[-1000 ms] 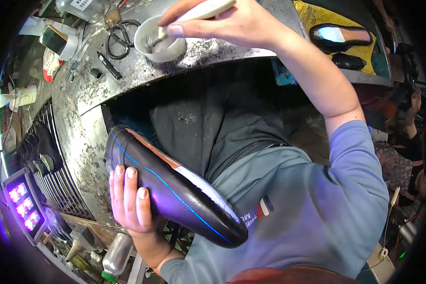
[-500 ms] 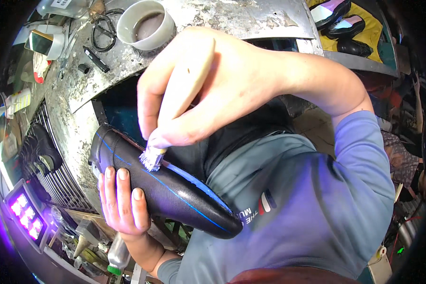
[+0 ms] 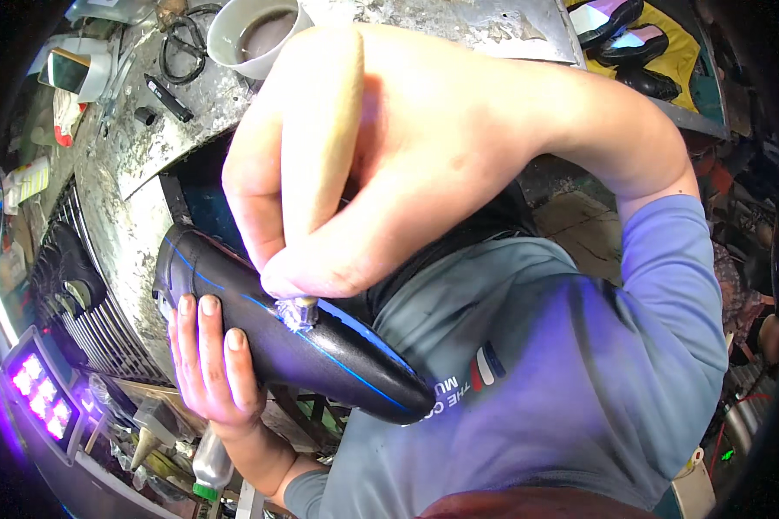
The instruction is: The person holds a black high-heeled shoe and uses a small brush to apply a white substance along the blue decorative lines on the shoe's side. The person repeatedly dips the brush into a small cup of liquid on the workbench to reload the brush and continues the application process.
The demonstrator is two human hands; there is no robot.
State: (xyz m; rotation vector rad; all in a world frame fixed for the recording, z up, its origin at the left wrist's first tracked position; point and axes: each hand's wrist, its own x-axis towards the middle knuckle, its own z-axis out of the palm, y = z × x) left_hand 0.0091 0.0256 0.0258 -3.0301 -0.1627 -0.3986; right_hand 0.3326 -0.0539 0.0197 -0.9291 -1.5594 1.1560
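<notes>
My left hand point(image 3: 209, 363) grips a black shoe point(image 3: 346, 368) from below, its sole edge marked by a thin blue line. The shoe lies slanted across my lap, toe pointing lower right. My right hand point(image 3: 381, 164) is closed around a brush with a pale wooden handle point(image 3: 320, 130). The brush's wet bristles point(image 3: 298, 313) press on the shoe's edge near the blue line. A white cup point(image 3: 255, 33) of brownish glue stands on the worn metal bench point(image 3: 147, 164) above.
Black scissors point(image 3: 177, 43) and a small dark tool point(image 3: 166, 97) lie on the bench beside the cup. More dark shoes point(image 3: 619, 39) rest on a yellow cloth at the top right. A purple-lit panel point(image 3: 39, 394) glows at the lower left, next to a ribbed grille point(image 3: 82, 320).
My right hand went from dipping the brush in the cup down to the shoe. The brush has slid along the blue line toward the toe. The left hand holds steady.
</notes>
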